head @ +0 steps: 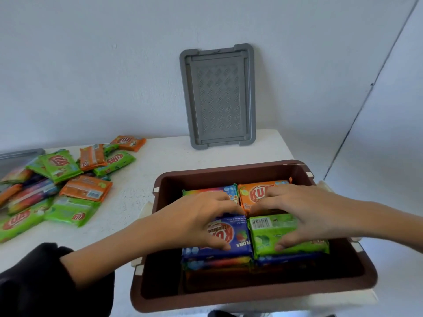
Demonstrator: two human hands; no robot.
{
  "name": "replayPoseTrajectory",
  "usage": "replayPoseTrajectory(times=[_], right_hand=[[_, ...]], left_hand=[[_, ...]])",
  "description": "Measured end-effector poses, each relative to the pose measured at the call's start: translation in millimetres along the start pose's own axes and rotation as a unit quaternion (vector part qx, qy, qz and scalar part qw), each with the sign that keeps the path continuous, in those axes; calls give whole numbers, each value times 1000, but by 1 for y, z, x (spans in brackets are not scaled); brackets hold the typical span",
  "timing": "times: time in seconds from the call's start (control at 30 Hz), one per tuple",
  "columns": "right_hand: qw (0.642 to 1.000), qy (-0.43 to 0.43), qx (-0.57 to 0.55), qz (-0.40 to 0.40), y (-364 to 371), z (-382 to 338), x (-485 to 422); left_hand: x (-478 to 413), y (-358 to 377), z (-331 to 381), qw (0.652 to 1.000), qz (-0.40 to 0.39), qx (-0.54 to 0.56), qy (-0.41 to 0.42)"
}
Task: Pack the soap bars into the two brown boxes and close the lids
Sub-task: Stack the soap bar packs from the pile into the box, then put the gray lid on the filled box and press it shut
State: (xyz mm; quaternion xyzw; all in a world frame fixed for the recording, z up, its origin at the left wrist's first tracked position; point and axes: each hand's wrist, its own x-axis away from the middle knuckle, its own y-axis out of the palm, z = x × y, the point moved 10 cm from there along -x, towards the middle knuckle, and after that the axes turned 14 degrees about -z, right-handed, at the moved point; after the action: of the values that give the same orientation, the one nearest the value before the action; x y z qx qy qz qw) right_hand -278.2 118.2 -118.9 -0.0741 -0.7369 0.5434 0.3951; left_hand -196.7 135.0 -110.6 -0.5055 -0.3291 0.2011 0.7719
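A brown box point(251, 298) stands open at the table's right end, holding stacked soap bars. My left hand point(196, 220) grips the blue soap bar point(238, 243) on top, thumb at its near edge and fingers at its far edge. My right hand point(297, 213) grips the green soap bar point(270, 236) beside it the same way. Behind these lie an orange bar point(254, 193) and a rainbow-wrapped bar point(206, 192). A pile of loose soap bars point(68, 184), green, orange and rainbow, covers the table's left side. A grey lid point(218, 97) leans upright against the wall.
The white table point(164, 154) ends just right of the box, with a wall corner beyond. A second grey lid or tray edge point(20, 154) shows at the far left behind the pile. The box overhangs the table's near edge.
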Motion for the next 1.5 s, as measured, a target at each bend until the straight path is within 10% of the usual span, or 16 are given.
replayPoseTrajectory(times=[0.57,0.83,1.5], right_hand=[[934,62,-136,325,-139,116,-69],[905,210,-193,316,-140,216,-148],[876,140,-189,422,-170,186,-103]], left_hand=[[-37,-150,-167,927,323,62,-180],[-89,-140,-260,888,339,98,-293],[-41,-167,-236,873,387,104,-278]])
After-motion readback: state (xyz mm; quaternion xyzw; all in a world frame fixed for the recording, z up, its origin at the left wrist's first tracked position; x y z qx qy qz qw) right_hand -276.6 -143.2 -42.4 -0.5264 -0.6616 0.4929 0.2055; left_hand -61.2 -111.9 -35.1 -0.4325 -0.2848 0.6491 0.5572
